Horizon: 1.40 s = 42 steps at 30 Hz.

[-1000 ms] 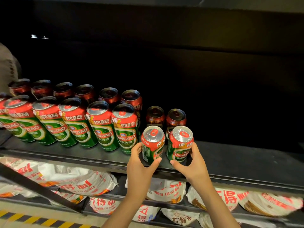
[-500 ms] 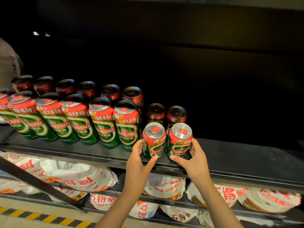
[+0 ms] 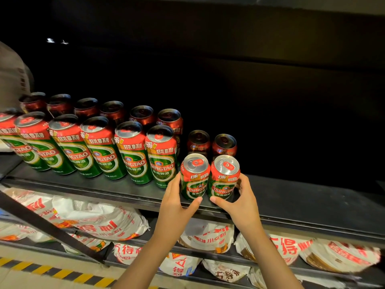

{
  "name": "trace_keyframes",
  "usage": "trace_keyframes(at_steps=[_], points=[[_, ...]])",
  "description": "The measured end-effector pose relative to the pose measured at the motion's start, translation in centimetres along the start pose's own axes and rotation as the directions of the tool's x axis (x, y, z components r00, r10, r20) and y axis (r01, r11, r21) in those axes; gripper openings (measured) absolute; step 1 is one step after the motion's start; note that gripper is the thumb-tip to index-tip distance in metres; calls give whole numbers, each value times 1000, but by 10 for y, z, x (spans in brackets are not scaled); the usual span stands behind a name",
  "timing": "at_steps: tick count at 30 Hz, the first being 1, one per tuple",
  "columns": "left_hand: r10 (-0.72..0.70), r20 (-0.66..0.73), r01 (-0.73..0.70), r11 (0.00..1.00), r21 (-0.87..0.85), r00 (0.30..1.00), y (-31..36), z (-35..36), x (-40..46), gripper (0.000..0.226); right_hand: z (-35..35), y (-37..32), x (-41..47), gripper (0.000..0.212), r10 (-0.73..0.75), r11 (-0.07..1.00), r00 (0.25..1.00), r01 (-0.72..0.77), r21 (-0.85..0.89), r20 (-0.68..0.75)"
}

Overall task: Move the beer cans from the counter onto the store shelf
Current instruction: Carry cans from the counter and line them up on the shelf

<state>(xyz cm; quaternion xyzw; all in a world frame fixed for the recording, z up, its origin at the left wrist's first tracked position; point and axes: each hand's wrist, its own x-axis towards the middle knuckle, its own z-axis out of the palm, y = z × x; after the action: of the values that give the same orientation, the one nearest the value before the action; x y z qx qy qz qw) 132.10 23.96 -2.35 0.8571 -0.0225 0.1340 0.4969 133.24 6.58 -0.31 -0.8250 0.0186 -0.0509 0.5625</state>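
Two short beer cans are standing side by side at the shelf front edge, centre frame. The left hand and right hand are each gripping one, seemingly setting them down. Next: letting go without tipping them.

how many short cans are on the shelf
4: one in the left hand, one in the right hand, two behind them at and. More may hide in the dark.
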Motion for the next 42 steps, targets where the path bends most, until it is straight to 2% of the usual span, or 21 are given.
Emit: trace_keyframes(at_steps=[3,7,10,14,19,23,26,30,36,42], points=[[-17,-122,21,999,27,992,3,7,-5,76,-3,1,0,81,-25,999,999,26,-34,45],[1,-207,15,997,77,978,8,13,0,73,-3,1,1,69,-22,999,998,24,-43,64],[-22,-250,37,998,56,968,12,14,3,68,-3,5,2,68,2,1000,999,-1,-17,35],[-47,-228,52,999,15,973,4,14,4,72,-3,4,3,69,12,1000,1000,-12,-12,18],[-95,-69,88,991,-97,993,-3,6,9,74,-2,2,3,70,16,1000,1000,-16,3,0],[-86,-22,82,983,-165,996,2,2,10,70,-1,1,4,71,23,1000,1000,-23,3,-6],[-38,-45,33,994,-108,998,0,4,8,72,0,0,4,71,22,1000,1000,-22,-1,-19],[5,-180,4,999,49,984,-1,6,0,72,1,1,3,71,16,999,1000,-16,-29,-3],[-50,-250,66,996,55,967,7,13,-3,66,2,3,2,71,-9,996,1000,7,-93,-18],[-78,-316,88,996,17,945,9,17,-4,63,4,1,2,68,24,999,998,-27,-42,-57]])
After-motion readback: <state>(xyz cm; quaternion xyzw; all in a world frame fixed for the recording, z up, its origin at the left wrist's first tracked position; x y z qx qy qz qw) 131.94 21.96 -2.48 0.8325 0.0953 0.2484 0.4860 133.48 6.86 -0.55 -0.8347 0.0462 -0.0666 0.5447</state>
